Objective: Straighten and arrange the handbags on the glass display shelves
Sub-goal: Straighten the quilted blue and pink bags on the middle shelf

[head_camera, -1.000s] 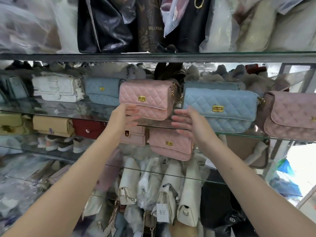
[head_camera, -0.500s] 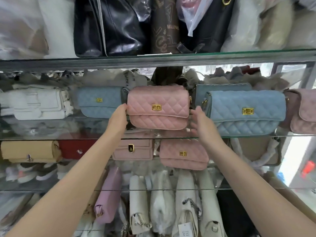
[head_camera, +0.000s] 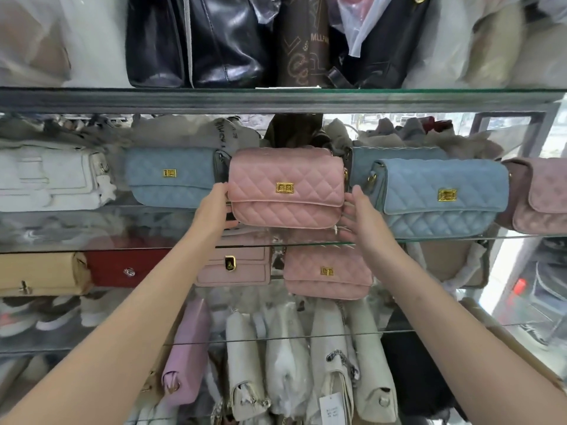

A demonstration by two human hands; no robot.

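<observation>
Progress looked partial: we judged the pink handbag [head_camera: 287, 188] nearly squared on the glass shelf [head_camera: 429, 239], clasp facing us, long axis running 9 to 3 o'clock. Left grip [head_camera: 214, 210] seemingly curled round its 9 o'clock end; right grip [head_camera: 360, 216] pressed flat-fingered at 3. Neighbouring bags remained.

Bare left forearm [head_camera: 144, 302] and bare right forearm [head_camera: 435, 302], smooth and slender, ending in bare left hand [head_camera: 213, 210] and right hand [head_camera: 365, 220].
</observation>
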